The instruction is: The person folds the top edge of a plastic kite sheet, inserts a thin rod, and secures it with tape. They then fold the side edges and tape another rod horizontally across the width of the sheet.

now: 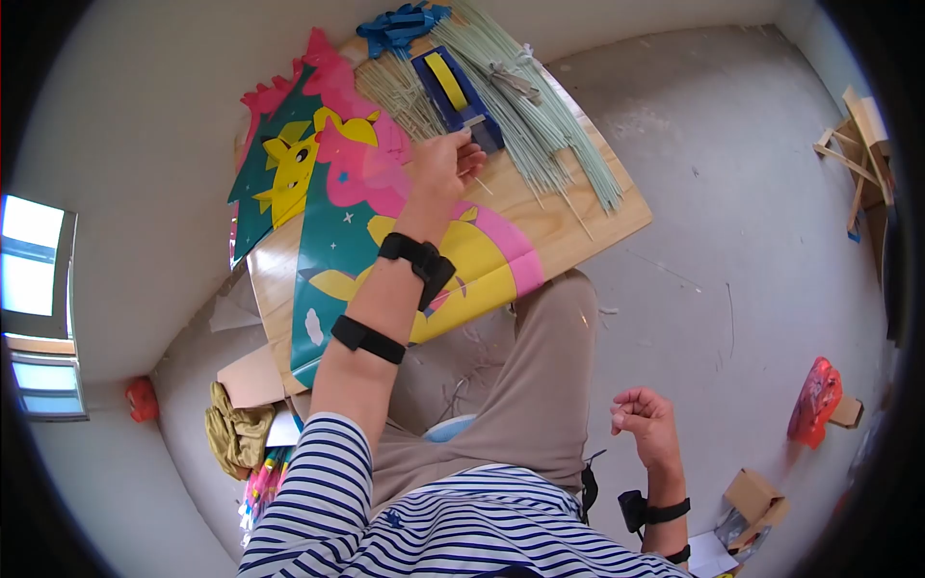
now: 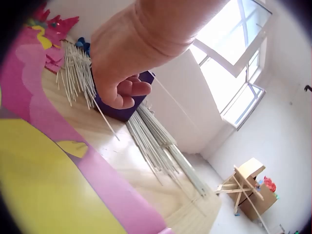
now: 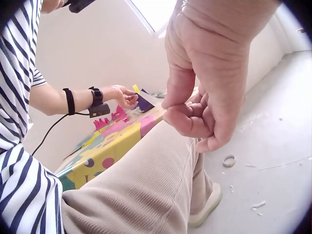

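Note:
My left hand (image 1: 448,166) is at the front end of a blue tape dispenser (image 1: 493,136) that carries a roll of yellow tape (image 1: 446,81). Its fingers are curled, and I cannot tell whether they pinch anything. A thin pale stick (image 2: 110,126) sticks out from under this hand toward the table's near side. Raised beside my right knee, my right hand (image 1: 647,424) has its thumb against the index finger and the other fingers curled; nothing shows between them. A printed sheet (image 1: 332,231) in green, pink and yellow lies under the left forearm.
Bundles of pale sticks (image 1: 535,135) lie right of the dispenser on the wooden table (image 1: 617,210), with blue ribbon (image 1: 400,29) behind. On the floor at right are a red bag (image 1: 815,400) and a cardboard box (image 1: 757,496). A wooden stand (image 1: 848,154) is farther off.

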`<state>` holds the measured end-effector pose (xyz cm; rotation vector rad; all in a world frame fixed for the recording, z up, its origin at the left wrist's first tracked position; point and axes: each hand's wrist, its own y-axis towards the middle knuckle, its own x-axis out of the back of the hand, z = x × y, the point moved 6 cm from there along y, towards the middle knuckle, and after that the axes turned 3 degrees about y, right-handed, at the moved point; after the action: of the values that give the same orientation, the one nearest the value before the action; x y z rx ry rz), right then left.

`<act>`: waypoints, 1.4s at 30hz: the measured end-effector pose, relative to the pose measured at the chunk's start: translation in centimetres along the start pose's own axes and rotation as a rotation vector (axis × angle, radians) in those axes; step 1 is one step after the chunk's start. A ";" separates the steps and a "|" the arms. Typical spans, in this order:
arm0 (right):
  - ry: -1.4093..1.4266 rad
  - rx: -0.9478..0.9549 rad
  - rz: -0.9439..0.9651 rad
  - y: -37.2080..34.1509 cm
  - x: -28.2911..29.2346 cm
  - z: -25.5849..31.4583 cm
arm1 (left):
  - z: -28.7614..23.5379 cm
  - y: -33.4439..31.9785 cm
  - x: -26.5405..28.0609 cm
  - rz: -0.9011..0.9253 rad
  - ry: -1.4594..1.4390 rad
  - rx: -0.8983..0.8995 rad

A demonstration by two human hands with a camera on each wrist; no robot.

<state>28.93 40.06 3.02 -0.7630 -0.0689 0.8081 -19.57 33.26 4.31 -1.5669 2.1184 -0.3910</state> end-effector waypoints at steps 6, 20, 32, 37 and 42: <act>-0.025 0.015 -0.011 0.2 0.4 -0.4 | 2.8 0.0 -1.8 -0.022 -0.436 0.178; -0.162 0.065 -0.073 0.6 1.6 -1.2 | 5.0 -1.1 -4.1 -0.131 -0.360 0.197; -0.246 0.371 -0.085 1.6 0.1 1.8 | -9.2 -11.2 3.8 0.325 -0.465 -0.328; -0.209 0.317 0.096 2.4 -3.7 3.8 | -13.1 -17.1 11.3 0.369 -0.467 -0.465; -0.373 0.367 0.130 2.5 -7.5 6.1 | -15.0 -22.1 21.8 0.351 -0.376 -0.637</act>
<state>20.01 39.67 7.52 -0.2664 -0.2008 1.0452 -14.60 5.06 23.45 -1.3711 2.2497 0.7060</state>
